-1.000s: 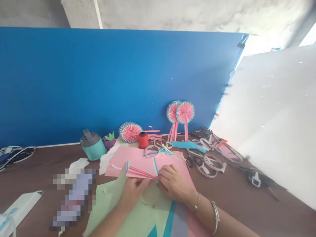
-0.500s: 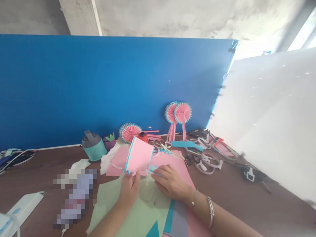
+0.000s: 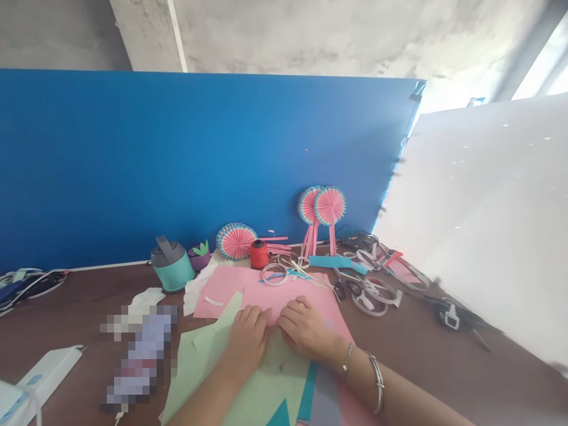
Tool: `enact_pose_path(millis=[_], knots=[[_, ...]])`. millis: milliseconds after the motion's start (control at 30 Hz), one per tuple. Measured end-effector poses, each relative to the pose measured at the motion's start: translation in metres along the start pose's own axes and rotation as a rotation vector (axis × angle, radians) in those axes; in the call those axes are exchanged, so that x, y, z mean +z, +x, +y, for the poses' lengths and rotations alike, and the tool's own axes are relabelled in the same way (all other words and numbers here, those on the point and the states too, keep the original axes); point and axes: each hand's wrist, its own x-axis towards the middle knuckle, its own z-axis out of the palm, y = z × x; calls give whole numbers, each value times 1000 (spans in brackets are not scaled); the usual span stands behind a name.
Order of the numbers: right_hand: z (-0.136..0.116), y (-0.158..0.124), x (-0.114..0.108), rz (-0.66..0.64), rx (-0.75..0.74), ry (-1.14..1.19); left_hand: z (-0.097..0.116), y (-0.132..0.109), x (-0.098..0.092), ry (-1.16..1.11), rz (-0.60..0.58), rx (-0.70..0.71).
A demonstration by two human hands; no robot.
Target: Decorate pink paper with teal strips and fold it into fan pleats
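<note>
I'm looking onto a handicraft workspace, set up at a brown table (image 3: 479,384) in a rough, unfinished-looking room. Bare concrete (image 3: 310,35) shows higher up, while a blue panel (image 3: 199,154) and a white panel (image 3: 488,177) close the table in at the back and right. What tells me it's for paper craft is the clutter: green paper (image 3: 195,355) and pink paper (image 3: 222,281) in sheets, scissors (image 3: 341,283), a roll of tape (image 3: 274,284), a red spool (image 3: 259,255) and pleated fans (image 3: 331,206). The building's type I can't make out.
</note>
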Motion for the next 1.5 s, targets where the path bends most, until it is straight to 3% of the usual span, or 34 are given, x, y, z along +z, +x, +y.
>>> enact_pose_path(millis=[167, 367, 567, 800, 1000, 1267, 1500], knots=[[19, -14, 6, -155, 144, 158, -16, -2, -6, -129, -84, -41], [25, -16, 11, -232, 225, 259, -21, -7, -16, -204, -126, -5], [33, -20, 9, -276, 307, 402, -23, -1, -24, -433, -212, -219], [42, -24, 9, -232, 428, 652, -26, 0, -26, -519, -199, -301], [42, -24, 13, -284, 669, 750, -30, -4, -17, -571, -181, -413], [46, -24, 12, -241, 651, 853, -25, -3, -22, -470, -177, -316], [46, -25, 16, -288, 777, 876, -29, -5, -14, -496, -125, -453]])
